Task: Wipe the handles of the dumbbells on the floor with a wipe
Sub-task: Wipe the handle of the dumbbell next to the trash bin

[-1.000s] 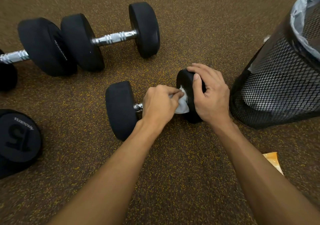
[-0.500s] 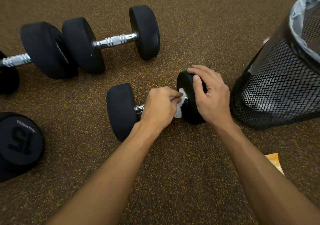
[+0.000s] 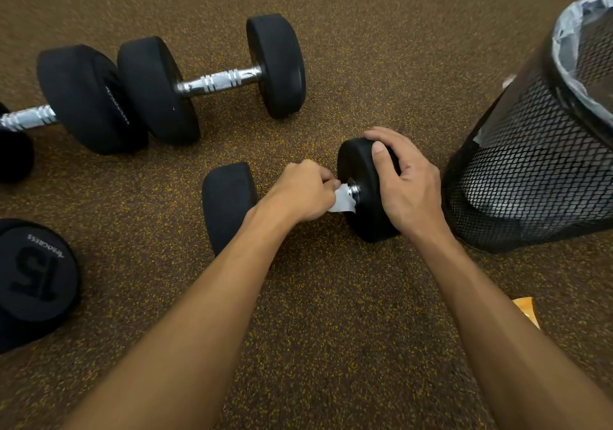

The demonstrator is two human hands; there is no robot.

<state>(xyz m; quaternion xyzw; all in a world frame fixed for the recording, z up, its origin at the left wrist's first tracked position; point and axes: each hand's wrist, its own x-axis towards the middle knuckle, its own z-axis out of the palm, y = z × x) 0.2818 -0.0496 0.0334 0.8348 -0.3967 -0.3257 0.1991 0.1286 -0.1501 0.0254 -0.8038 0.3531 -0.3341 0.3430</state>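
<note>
Near dumbbell (image 3: 229, 204) lies centre floor, long axis left–right, far end tipped slightly away. My left hand (image 3: 303, 194) clenched on wipe (image 3: 343, 201) around handle, at right end (bare chrome just showing). My right hand (image 3: 406, 184) grips right head, steadying. Remaining handle runs leftward under left hand.

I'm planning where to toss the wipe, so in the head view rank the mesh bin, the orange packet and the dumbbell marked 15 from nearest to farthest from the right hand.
From the right hand:
1. Mesh bin, just beside it, to its right.
2. Orange packet, on the floor, lower right.
3. Dumbbell marked 15, far left edge.
</note>
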